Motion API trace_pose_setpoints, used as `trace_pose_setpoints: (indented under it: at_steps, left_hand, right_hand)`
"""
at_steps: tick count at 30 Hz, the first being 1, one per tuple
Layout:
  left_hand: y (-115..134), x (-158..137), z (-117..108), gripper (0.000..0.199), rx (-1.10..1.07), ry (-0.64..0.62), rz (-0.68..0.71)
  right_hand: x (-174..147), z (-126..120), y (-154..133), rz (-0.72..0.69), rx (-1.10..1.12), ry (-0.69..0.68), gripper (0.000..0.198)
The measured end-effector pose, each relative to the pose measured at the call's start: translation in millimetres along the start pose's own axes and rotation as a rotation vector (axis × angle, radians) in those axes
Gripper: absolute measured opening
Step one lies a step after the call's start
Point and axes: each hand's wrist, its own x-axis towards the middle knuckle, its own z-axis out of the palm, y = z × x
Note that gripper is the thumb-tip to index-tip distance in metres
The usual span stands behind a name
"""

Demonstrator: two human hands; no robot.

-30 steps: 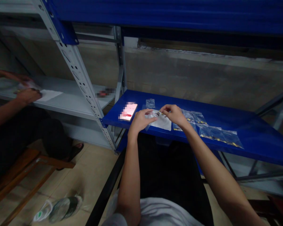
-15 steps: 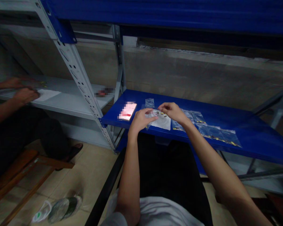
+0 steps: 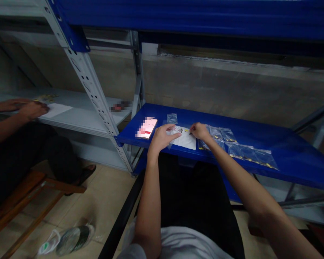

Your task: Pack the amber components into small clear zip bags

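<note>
My left hand [image 3: 162,137] curls its thumb and fingers around a clear plastic bag [image 3: 173,130] at the left side of a white sheet [image 3: 185,142]. Small dark bits show by its fingertips, too small to name. Over the sheet's right edge, my right hand [image 3: 201,131] pinches a small dark piece. Beside that pinch, a small yellow piece [image 3: 186,130] lies on the sheet. Right of my right hand, several zip bags [image 3: 264,156] with yellow pieces inside rest on the blue shelf [image 3: 291,153].
A lit phone [image 3: 150,128] lies left of my hands, and a flat clear bag [image 3: 172,118] behind them. A shelf upright [image 3: 89,82] stands at left. Beyond it, a co-worker's hands [image 3: 34,109] are over a grey shelf. A bottle [image 3: 74,239] lies on the floor.
My right hand has moved right, away from my left hand, to the sheet's right edge. My left hand stays in place. The co-worker's hands have shifted slightly.
</note>
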Motion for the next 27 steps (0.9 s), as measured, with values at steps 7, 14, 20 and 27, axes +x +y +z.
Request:
trace_pose_setpoints:
  at_steps: [7, 14, 20, 27]
  left_hand:
    - [0, -1, -1, 0.05, 0.002, -0.002, -0.009]
    - [2, -1, -1, 0.05, 0.003, -0.028, -0.022]
    - [2, 0, -1, 0.048, -0.027, -0.034, 0.014]
    - [4, -1, -3, 0.047, -0.042, -0.061, 0.019]
  right_hand:
    - [4, -6, 0, -0.013, 0.019, -0.008, 0.021]
    - [-8, -29, -12, -0.132, 0.325, 0.003, 0.015]
    - [-32, -49, -48, -0.395, 0.659, -0.178, 0.022]
    - [-34, -51, -54, -0.451, 0.632, -0.197, 0.031]
